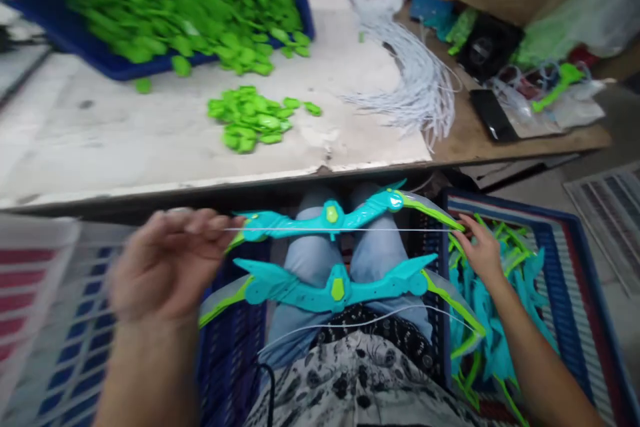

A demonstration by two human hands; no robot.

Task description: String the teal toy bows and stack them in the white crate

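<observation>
A turquoise toy bow with lime-green limbs stretches between my hands above my knees. Its white string runs nearly straight along it. My left hand is closed, fingertips pinched at the bow's left end, where the string also meets them; the exact grip is partly hidden. Thumb and fingers of my right hand close on the tip of the green right limb. Nearer my body, a second toy bow of the same kind lies across my lap, its string slack.
On the white-topped table ahead are a pile of green plastic pieces, a blue bin of more pieces, and a bundle of white strings. A dark phone lies right. More bows fill a crate beside me.
</observation>
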